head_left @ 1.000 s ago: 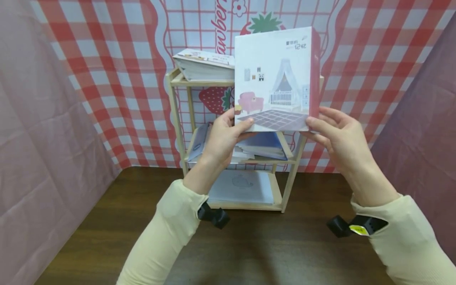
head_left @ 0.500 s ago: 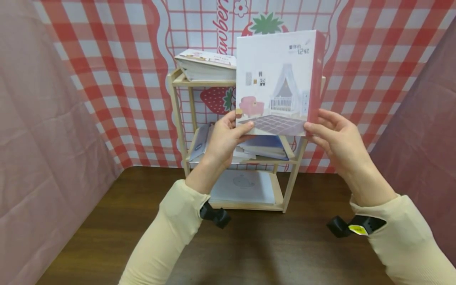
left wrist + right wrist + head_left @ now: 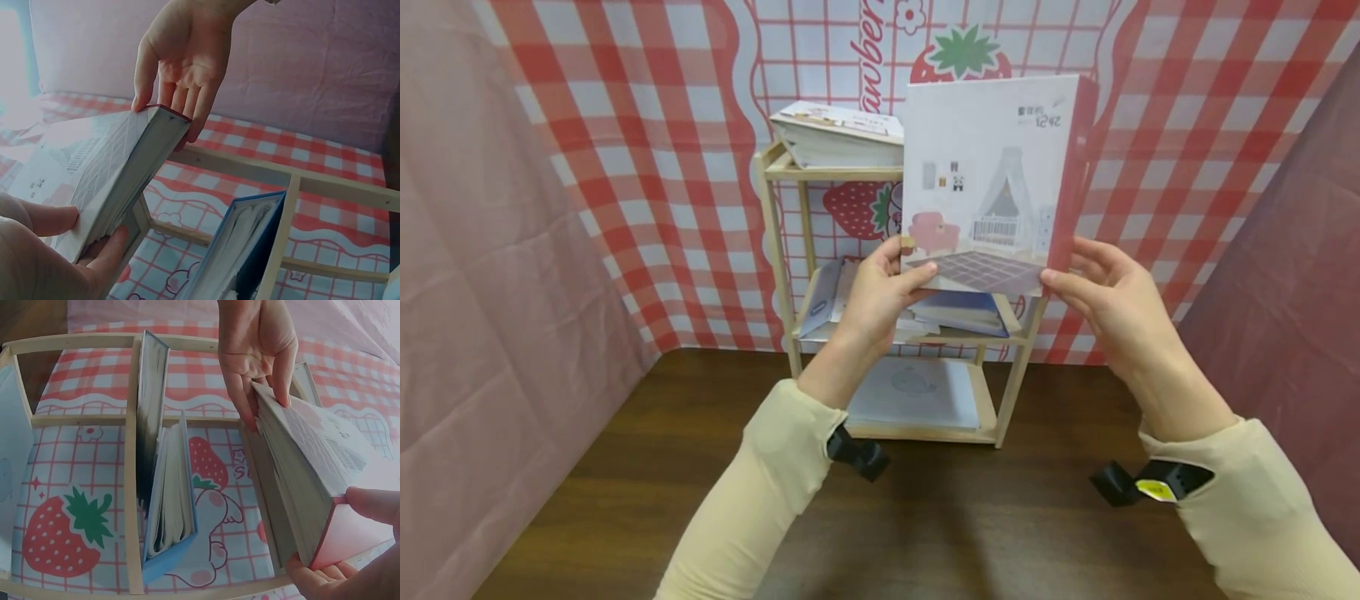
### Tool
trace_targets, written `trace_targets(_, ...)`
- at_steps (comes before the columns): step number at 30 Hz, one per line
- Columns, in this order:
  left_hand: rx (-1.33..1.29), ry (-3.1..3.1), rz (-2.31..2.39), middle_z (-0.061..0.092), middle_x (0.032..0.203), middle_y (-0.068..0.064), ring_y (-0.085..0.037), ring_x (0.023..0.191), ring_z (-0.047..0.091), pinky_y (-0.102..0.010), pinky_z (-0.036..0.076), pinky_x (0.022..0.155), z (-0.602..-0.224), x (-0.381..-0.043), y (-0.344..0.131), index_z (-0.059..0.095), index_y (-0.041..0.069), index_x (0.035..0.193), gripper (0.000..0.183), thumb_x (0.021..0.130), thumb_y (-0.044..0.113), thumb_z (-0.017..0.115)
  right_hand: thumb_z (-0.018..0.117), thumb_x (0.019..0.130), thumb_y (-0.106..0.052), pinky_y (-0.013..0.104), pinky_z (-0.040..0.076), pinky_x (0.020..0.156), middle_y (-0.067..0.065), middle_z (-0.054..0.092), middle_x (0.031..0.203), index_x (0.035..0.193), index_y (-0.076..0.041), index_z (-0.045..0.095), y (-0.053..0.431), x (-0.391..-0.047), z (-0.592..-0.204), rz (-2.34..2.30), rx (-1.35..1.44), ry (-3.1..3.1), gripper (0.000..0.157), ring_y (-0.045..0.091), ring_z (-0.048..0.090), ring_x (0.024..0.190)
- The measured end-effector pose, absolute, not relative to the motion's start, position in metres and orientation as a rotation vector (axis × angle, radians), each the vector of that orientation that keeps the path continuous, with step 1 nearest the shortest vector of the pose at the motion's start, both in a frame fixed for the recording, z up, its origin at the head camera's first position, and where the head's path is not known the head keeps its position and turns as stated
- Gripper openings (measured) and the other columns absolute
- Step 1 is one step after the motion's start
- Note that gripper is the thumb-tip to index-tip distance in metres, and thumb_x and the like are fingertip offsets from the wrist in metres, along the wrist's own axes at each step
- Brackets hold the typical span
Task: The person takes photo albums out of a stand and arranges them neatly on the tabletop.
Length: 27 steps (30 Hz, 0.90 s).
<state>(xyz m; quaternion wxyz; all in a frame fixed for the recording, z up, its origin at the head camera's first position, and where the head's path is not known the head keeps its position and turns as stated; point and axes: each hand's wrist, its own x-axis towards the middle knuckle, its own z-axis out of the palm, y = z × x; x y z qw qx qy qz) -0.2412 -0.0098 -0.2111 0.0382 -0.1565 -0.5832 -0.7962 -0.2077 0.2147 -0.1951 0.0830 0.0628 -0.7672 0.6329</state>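
Note:
A thick hardcover album [image 3: 977, 192] with a pink spine and a pale cover printed with a crib and a pink armchair is held upright in both hands. My left hand [image 3: 880, 287] pinches its lower left corner, thumb on the cover. My right hand [image 3: 1120, 304] grips the lower right corner by the spine, thumb at the front edge. In the left wrist view the album's page edges [image 3: 147, 159] face the camera between the two hands. The album hides the right part of the shelf's top tier.
A three-tier wooden shelf [image 3: 835, 175] stands on the brown table [image 3: 1030, 517]. Another white album [image 3: 842, 137] lies on its top tier. Blue albums [image 3: 962, 312] are on the middle tier, a whale-printed white one [image 3: 917, 396] on the bottom. Checked cloth [image 3: 647, 167] hangs behind.
Both hands have lowered the album slightly and shifted it a little to the right. Its cover looks more shaded now. Both grips are kept.

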Motion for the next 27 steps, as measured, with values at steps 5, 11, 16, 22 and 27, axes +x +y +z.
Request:
trace_targets(5,-0.463,-1.789,-2.466,0.059,0.093,-0.005,-0.01,0.079,0.059,-0.032,0.051,0.084,-0.213,-0.242,-0.009,0.052,0.002,0.119,0.034,0.086,-0.004,0.054,0.069,0.078,-0.032,0.029,0.03,0.105,0.011,0.016,0.151,0.145,-0.017,0.021,0.216,-0.208,-0.197,1.905,0.168,-2.291,0.083,0.023,0.03,0.129)
trace_targets(11,-0.48,-1.802,-2.454,0.06,0.099,-0.009,-0.011,0.082,0.058,-0.032,0.051,0.084,-0.215,-0.242,-0.007,0.051,0.003,0.121,0.037,0.086,-0.004,0.054,0.069,0.079,-0.028,0.029,0.03,0.105,0.011,0.012,0.152,0.145,-0.016,0.021,0.219,-0.207,-0.199,1.932,0.186,-2.271,0.082,0.022,0.027,0.131)
trace_targets(16,-0.496,-1.829,-2.427,0.059,0.094,-0.004,-0.009,0.081,0.057,-0.029,0.051,0.084,-0.218,-0.241,-0.005,0.052,0.002,0.118,0.033,0.085,-0.004,0.055,0.068,0.081,-0.024,0.029,0.028,0.107,0.011,0.011,0.152,0.145,-0.016,0.019,0.222,-0.205,-0.202,1.939,0.193,-2.264,0.081,0.021,0.022,0.134)
trace_targets(22,-0.501,-1.85,-2.426,0.058,0.093,-0.002,-0.008,0.082,0.057,-0.029,0.05,0.085,-0.223,-0.239,-0.005,0.053,0.004,0.119,0.034,0.086,-0.002,0.056,0.068,0.081,-0.023,0.031,0.025,0.109,0.013,0.012,0.151,0.145,-0.015,0.019,0.226,-0.204,-0.207,1.929,0.199,-2.275,0.08,0.021,0.021,0.134)
trace_targets(27,-0.507,-1.853,-2.42,0.059,0.097,-0.004,-0.009,0.084,0.057,-0.029,0.05,0.084,-0.227,-0.236,-0.004,0.052,0.005,0.121,0.035,0.086,-0.001,0.056,0.067,0.082,-0.02,0.027,0.028,0.107,0.014,0.014,0.15,0.144,-0.015,0.02,0.228,-0.204,-0.212,1.96,0.202,-2.245,0.078,0.021,0.025,0.13)
